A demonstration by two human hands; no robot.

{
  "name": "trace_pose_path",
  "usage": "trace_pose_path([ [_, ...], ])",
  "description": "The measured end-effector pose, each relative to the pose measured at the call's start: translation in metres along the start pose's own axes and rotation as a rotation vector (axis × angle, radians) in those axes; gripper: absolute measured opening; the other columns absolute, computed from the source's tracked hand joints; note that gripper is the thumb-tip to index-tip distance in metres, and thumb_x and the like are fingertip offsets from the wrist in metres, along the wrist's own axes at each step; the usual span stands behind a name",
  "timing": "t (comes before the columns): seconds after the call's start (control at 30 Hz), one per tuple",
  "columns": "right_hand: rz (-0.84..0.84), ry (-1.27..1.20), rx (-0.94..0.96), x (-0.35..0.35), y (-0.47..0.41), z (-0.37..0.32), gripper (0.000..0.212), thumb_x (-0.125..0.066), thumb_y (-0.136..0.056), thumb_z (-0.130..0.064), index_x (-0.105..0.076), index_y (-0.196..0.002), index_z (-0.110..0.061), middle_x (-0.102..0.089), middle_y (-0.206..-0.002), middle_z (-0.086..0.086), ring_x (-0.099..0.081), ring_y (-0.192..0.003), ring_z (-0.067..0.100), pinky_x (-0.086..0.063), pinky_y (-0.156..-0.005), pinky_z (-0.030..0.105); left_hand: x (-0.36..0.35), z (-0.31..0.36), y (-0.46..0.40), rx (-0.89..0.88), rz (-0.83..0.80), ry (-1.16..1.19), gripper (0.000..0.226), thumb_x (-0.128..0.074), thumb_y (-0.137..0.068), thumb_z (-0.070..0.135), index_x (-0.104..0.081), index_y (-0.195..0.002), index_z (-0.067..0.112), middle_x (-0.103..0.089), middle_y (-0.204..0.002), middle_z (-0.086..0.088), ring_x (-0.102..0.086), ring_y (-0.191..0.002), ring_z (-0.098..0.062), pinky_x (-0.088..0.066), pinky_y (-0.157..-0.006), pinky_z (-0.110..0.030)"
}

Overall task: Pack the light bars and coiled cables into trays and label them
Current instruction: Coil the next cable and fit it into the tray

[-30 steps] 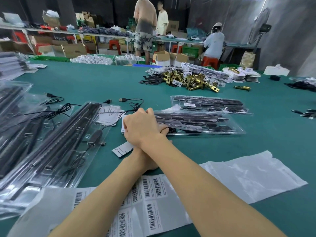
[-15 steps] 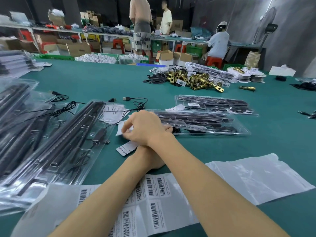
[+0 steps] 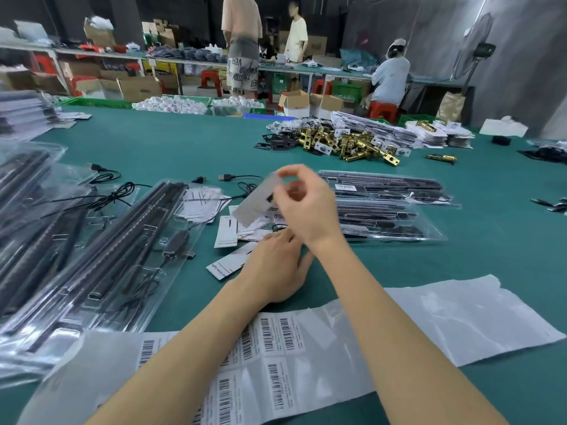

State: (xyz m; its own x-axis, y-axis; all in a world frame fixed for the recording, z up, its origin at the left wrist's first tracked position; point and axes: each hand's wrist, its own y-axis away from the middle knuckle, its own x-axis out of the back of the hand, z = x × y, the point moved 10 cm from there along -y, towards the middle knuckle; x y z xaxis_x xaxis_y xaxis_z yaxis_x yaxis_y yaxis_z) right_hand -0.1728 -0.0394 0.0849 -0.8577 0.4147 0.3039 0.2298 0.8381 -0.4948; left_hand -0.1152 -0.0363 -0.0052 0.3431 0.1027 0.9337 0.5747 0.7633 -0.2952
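The right hand (image 3: pixel 302 207) is raised above the desk (image 3: pixel 184 142), thumb and fingertips pinching a small white card (image 3: pixel 256 199) that is blurred and tilts down to the left. Under its wrist the left hand (image 3: pixel 273 271) lies low on the green surface, fingers reaching toward a loose spread of printed cards (image 3: pixel 228 237); whether it presses or only touches them cannot be told, and its fingertips are hidden.

Nearest the front edge, a long sheet of barcode labels (image 3: pixel 276 357) passes beneath both forearms, with an empty stretch of its backing running toward the right edge. Along the left edge, clear trays (image 3: pixel 101 259) holding black light bars (image 3: pixel 138 228) and coiled cables (image 3: pixel 144 280) overlap in a pile. Just beyond the hands, two closed trays (image 3: pixel 392 210) lie side by side, the farther one bearing a small label (image 3: pixel 344 187). Loose black cables (image 3: pixel 110 194) trail across the middle of the desk.

Farther back sits a heap of brass latches (image 3: pixel 346 142), and at the far edge white parts in a green bin (image 3: pixel 171 104).
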Motion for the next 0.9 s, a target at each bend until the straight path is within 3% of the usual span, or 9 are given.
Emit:
trace_pose_path([
  [0.07,0.104,-0.064,-0.114,0.033,0.003,0.024,0.017,-0.061,-0.093,-0.008,-0.062,-0.102,-0.023,-0.073,-0.087,0.001,-0.072,-0.065,0.013,-0.059,-0.061,0.030,0.002,0.002,0.001,0.000,0.007,0.045,0.046,-0.039,-0.103,0.040,-0.050,-0.139,0.014,-0.051,-0.142,-0.006,-0.049,-0.127,-0.027,-0.030,-0.108,-0.034],
  [0.13,0.171,0.027,-0.156,0.062,0.011,0.041,0.016,-0.059,-0.094,-0.005,-0.063,-0.095,-0.021,-0.072,-0.092,0.004,-0.072,-0.060,0.013,-0.056,-0.055,0.026,0.004,0.005,0.002,-0.005,0.017,0.045,0.051,-0.039,-0.103,0.040,-0.045,-0.145,0.013,-0.049,-0.146,-0.005,-0.047,-0.130,-0.025,-0.028,-0.109,-0.033],
  [0.23,0.166,0.236,-0.191,0.081,0.025,0.063,0.014,-0.061,-0.093,-0.006,-0.071,-0.092,-0.015,-0.072,-0.098,0.006,-0.073,-0.071,0.016,-0.058,-0.072,0.028,0.007,0.006,0.002,0.001,0.021,0.030,0.049,-0.039,-0.103,0.041,-0.048,-0.142,0.013,-0.056,-0.136,-0.007,-0.050,-0.122,-0.026,-0.031,-0.104,-0.033],
  [0.3,0.184,0.322,-0.154,0.087,0.033,0.066,0.017,-0.059,-0.091,-0.005,-0.075,-0.092,-0.012,-0.072,-0.099,0.005,-0.070,-0.080,0.016,-0.053,-0.076,0.019,0.008,0.008,0.001,0.001,0.018,0.023,0.047,-0.038,-0.103,0.040,-0.048,-0.140,0.014,-0.057,-0.129,-0.007,-0.052,-0.116,-0.026,-0.033,-0.099,-0.033],
  [0.4,0.079,0.411,-0.040,0.073,0.038,0.058,0.023,-0.060,-0.086,-0.004,-0.076,-0.101,-0.009,-0.070,-0.104,0.001,-0.064,-0.095,0.016,-0.047,-0.083,0.017,0.007,0.007,0.001,0.011,0.006,0.041,0.048,-0.038,-0.103,0.040,-0.045,-0.143,0.015,-0.057,-0.131,-0.007,-0.051,-0.119,-0.027,-0.033,-0.102,-0.033],
  [0.5,-0.046,0.555,0.063,0.054,0.044,0.053,0.027,-0.065,-0.087,-0.017,-0.074,-0.112,-0.016,-0.070,-0.112,-0.006,-0.054,-0.111,0.014,-0.045,-0.092,0.022,0.006,0.005,0.001,0.009,0.007,0.041,0.047,-0.038,-0.102,0.041,-0.044,-0.144,0.019,-0.058,-0.133,-0.007,-0.051,-0.119,-0.027,-0.036,-0.102,-0.035],
  [0.63,0.058,0.606,0.192,0.060,0.045,0.039,0.019,-0.072,-0.090,-0.019,-0.079,-0.108,-0.016,-0.071,-0.101,-0.003,-0.053,-0.104,0.019,-0.052,-0.084,0.033,0.004,0.004,-0.001,0.006,0.006,0.045,0.049,-0.038,-0.102,0.042,-0.045,-0.144,0.016,-0.057,-0.137,-0.008,-0.051,-0.122,-0.027,-0.036,-0.106,-0.035],
  [0.73,0.134,0.571,0.285,0.064,0.051,0.024,0.024,-0.072,-0.090,-0.010,-0.077,-0.113,-0.013,-0.073,-0.086,-0.002,-0.056,-0.087,0.019,-0.051,-0.073,0.029,0.005,0.005,0.000,-0.004,0.022,0.077,0.052,-0.040,-0.103,0.041,-0.044,-0.147,0.014,-0.049,-0.146,-0.003,-0.048,-0.127,-0.024,-0.032,-0.108,-0.031],
  [0.9,0.132,0.523,0.382,0.063,0.063,0.009,0.021,-0.076,-0.081,0.000,-0.081,-0.098,-0.011,-0.076,-0.094,0.001,-0.066,-0.085,0.024,-0.057,-0.074,0.036,0.015,0.011,0.003,-0.069,0.063,0.258,0.048,-0.053,-0.097,0.027,-0.045,-0.145,0.024,-0.058,-0.130,0.000,-0.055,-0.112,-0.025,-0.042,-0.093,-0.033],
])
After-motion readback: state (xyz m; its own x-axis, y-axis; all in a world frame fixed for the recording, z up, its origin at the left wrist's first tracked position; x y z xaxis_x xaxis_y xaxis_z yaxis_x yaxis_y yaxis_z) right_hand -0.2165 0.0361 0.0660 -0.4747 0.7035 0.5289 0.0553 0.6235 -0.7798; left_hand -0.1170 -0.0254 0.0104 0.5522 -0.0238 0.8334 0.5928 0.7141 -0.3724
